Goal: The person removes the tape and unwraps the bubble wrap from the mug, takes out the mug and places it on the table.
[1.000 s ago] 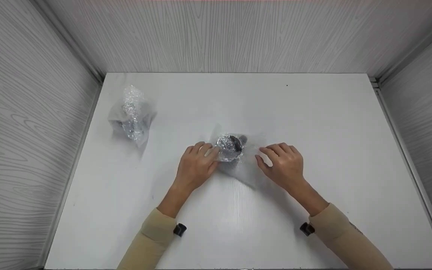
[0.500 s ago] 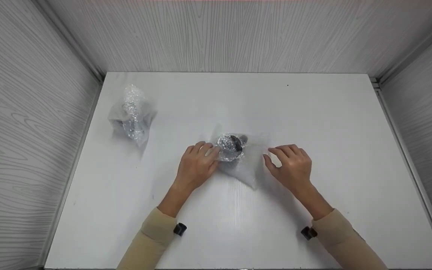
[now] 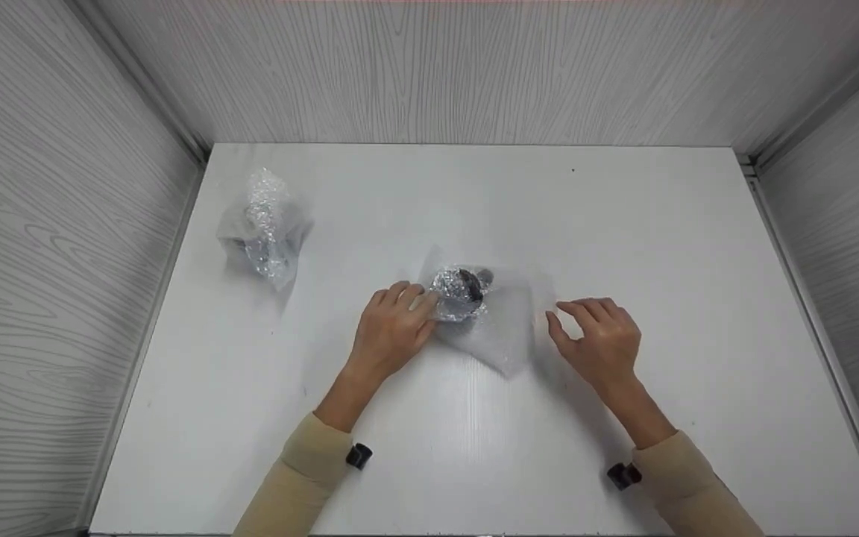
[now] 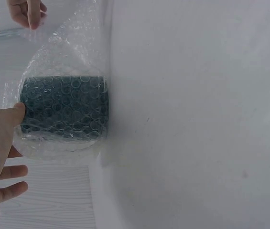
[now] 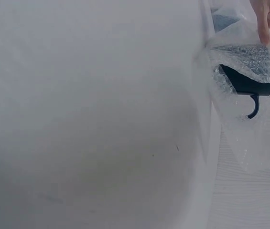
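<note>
A dark mug (image 5: 252,85) stands in the middle of the table, partly covered by a sheet of bubble wrap (image 3: 504,328). Its handle (image 5: 255,107) sticks out on the right side, and in the left wrist view the wrapped side of the mug (image 4: 63,105) shows through the bubbles. My left hand (image 3: 392,324) holds the mug through the wrap from the left, thumb on its near side. To the right, my right hand (image 3: 601,339) pinches the free edge of the bubble wrap between thumb and fingers, and the sheet stretches out between hand and mug.
Another bubble-wrapped bundle (image 3: 265,231) stands at the table's back left, its contents blurred by the wrap. Grey wood-grain panels enclose the white table (image 3: 429,462) at the left, back and right.
My right hand has moved to the right and slightly nearer, drawing the bubble wrap's free edge out from the mug. My left hand and the mug have stayed in place.
</note>
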The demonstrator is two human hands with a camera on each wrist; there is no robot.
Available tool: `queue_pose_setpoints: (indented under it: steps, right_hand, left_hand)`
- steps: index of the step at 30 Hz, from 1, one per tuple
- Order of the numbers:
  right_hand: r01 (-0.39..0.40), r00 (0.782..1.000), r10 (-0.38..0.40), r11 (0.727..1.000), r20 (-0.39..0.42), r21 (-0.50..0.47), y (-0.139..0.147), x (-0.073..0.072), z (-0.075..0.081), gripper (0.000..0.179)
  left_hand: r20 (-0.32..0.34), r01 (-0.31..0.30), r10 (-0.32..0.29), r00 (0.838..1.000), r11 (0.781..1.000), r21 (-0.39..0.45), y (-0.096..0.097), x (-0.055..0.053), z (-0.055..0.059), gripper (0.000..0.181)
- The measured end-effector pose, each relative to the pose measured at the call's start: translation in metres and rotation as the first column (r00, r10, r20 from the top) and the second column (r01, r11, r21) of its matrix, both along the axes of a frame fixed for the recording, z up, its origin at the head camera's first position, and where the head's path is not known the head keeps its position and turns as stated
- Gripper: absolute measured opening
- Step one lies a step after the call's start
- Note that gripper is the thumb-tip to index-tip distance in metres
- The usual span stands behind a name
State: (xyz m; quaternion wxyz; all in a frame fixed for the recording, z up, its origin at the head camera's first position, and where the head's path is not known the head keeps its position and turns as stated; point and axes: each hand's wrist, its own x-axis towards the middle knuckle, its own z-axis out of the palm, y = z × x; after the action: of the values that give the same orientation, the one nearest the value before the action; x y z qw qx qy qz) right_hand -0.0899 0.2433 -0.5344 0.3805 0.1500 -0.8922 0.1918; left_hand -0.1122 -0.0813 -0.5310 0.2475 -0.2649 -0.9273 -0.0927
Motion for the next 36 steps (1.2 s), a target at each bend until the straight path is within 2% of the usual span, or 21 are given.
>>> queue_pose_setpoints:
  steps: [14, 21, 28, 36]
  right_hand:
    - [0.053, 0.996, -0.053, 0.999, 0.067, 0.003, 0.016, 0.003, -0.015, 0.017]
    - [0.108, 0.984, -0.115, 0.993, 0.135, 0.056, 0.022, 0.003, -0.020, 0.018]
    - [0.123, 0.980, -0.129, 0.991, 0.150, 0.046, 0.028, 0.002, -0.028, 0.021]
    - [0.145, 0.969, -0.152, 0.988, 0.196, 0.051, 0.034, 0.002, -0.035, 0.021]
  left_hand:
    - [-0.003, 0.004, -0.004, 1.000, 1.000, -0.016, 0.000, 0.001, -0.001, 0.029]
    - [-0.003, 0.002, -0.002, 1.000, 1.000, -0.022, -0.001, 0.000, 0.000, 0.029]
    - [-0.026, 0.004, -0.004, 1.000, 1.000, -0.018, -0.001, 0.000, 0.000, 0.029]
    - [-0.020, 0.002, -0.003, 1.000, 1.000, -0.020, -0.001, 0.000, -0.001, 0.029]
